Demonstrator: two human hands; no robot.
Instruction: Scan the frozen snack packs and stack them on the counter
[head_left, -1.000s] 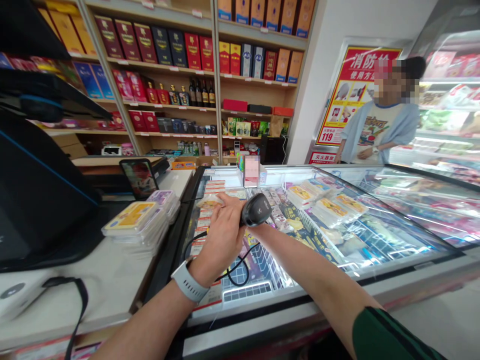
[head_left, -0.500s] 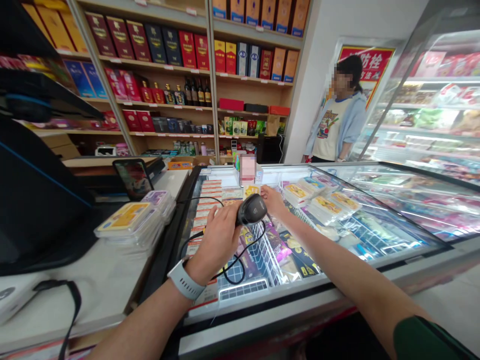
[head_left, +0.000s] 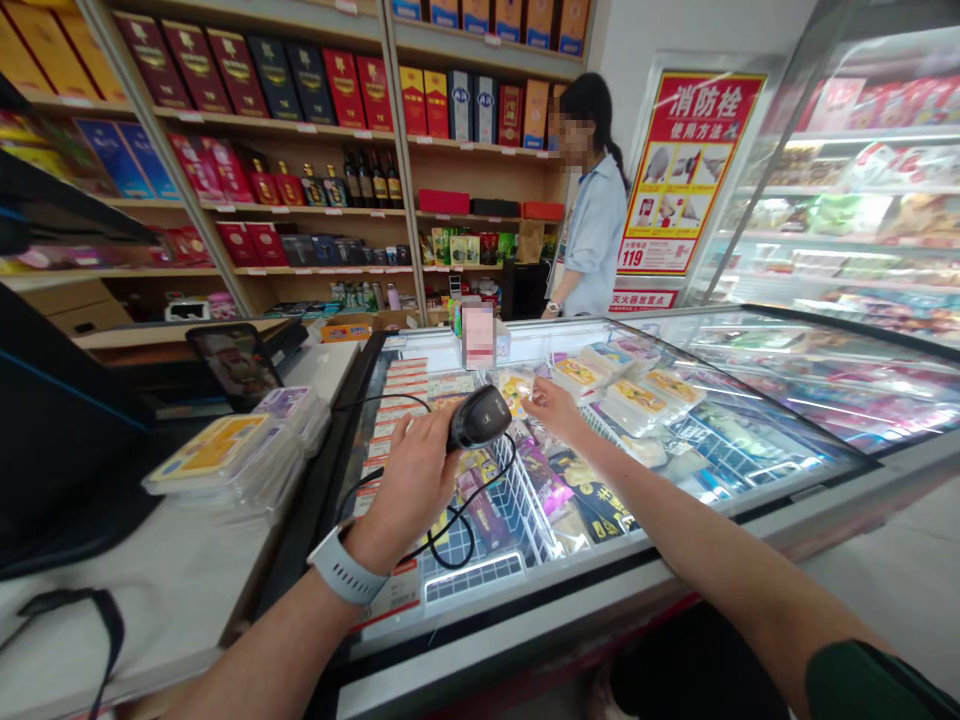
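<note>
My left hand [head_left: 416,470] is wrapped round the handle of a black barcode scanner [head_left: 480,416], its head pointing right. The scanner's black cable [head_left: 459,520] loops down over the glass. Just beyond the scanner, my right hand [head_left: 555,408] pinches a small clear pack with a yellow label [head_left: 516,392], held over the glass top of the chest freezer [head_left: 450,640]. The scanner head partly hides the pack's lower left. To the right of my right hand, several clear boxes with yellow labels [head_left: 637,397] lie on the glass.
Stacked clear boxes [head_left: 217,450] and a propped phone [head_left: 234,360] stand on the counter [head_left: 172,570] at left. A small box [head_left: 480,335] sits at the freezer's far edge. A person [head_left: 592,220] stands behind the freezer, before shelves [head_left: 300,130] of boxes and bottles.
My right hand has drawn the pack rightwards, so more of it shows beside the scanner. The person behind has moved left and turned, uncovering the red poster. My view has shifted slightly right.
</note>
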